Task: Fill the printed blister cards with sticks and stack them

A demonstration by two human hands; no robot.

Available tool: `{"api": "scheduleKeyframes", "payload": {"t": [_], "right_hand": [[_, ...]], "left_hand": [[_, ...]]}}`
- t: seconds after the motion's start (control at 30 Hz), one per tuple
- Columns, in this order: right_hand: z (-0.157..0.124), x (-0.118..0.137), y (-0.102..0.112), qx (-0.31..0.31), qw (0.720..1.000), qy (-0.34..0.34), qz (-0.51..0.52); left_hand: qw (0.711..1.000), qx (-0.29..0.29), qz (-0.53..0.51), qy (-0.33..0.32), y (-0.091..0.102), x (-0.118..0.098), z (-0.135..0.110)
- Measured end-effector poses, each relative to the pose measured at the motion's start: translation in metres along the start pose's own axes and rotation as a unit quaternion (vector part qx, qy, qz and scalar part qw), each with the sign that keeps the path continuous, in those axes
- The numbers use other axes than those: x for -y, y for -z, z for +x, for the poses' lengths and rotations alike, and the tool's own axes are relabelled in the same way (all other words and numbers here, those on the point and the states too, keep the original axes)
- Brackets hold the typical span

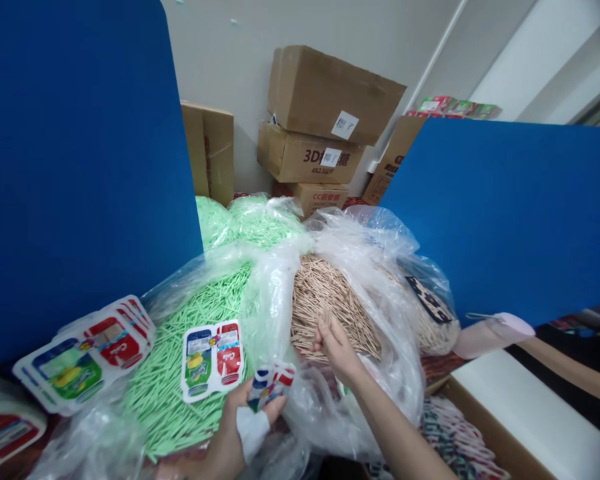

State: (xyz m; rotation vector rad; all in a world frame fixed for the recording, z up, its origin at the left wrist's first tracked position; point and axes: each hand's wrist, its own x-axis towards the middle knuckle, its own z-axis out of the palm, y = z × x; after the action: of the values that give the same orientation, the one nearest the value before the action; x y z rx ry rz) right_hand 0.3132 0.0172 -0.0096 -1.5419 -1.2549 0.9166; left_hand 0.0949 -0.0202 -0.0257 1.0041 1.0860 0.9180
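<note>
My left hand [247, 420], with a white wrap around the thumb side, grips a printed card [271, 385] in blue, red and white, held at a tilt. Just behind it a flat card printed with a green and a red drink can [213, 360] lies on a heap of thin green sticks [180, 393] in an open clear plastic bag. Over the thin brown sticks [337, 300] in the neighbouring bag, my right hand [336, 343] is closed, with what look like a few brown sticks upright at its fingertips.
Stacks of similar printed cards [80, 357] lie at the left. Blue partitions [520, 220] stand on both sides, with cardboard boxes [325, 93] at the back. At right are a pink bottle [493, 333], an open carton [485, 427] of filled packets and another person's arm [570, 370].
</note>
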Motion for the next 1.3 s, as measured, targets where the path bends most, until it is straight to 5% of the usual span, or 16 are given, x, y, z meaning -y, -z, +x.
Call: {"api": "scheduleKeyframes", "payload": {"t": [0.1, 0.2, 0.5, 0.67, 0.93, 1.1, 1.3], "right_hand": [[-0.018, 0.042, -0.016, -0.016, 0.948, -0.033, 0.317], [-0.035, 0.076, -0.032, -0.015, 0.915, 0.000, 0.402], [-0.054, 0.080, -0.064, -0.051, 0.969, 0.111, 0.215], [-0.061, 0.073, -0.062, 0.026, 0.992, 0.115, 0.050], [-0.054, 0.080, -0.046, 0.060, 0.977, 0.202, -0.038], [-0.044, 0.094, -0.057, 0.098, 0.914, 0.319, -0.232], [-0.028, 0.095, -0.073, 0.091, 0.937, 0.249, -0.229]], "left_hand": [[0.996, 0.053, 0.059, -0.042, 0.001, 0.002, 0.004], [0.987, 0.029, 0.130, -0.092, 0.004, 0.006, 0.006], [0.943, -0.003, 0.258, -0.211, 0.008, -0.008, 0.001], [0.938, 0.008, 0.259, -0.230, 0.012, -0.016, 0.001], [0.956, 0.038, 0.211, -0.203, 0.021, -0.027, -0.001], [0.971, 0.035, 0.166, -0.169, 0.027, -0.034, -0.002], [0.995, 0.020, 0.015, -0.098, 0.054, -0.040, -0.003]]}}
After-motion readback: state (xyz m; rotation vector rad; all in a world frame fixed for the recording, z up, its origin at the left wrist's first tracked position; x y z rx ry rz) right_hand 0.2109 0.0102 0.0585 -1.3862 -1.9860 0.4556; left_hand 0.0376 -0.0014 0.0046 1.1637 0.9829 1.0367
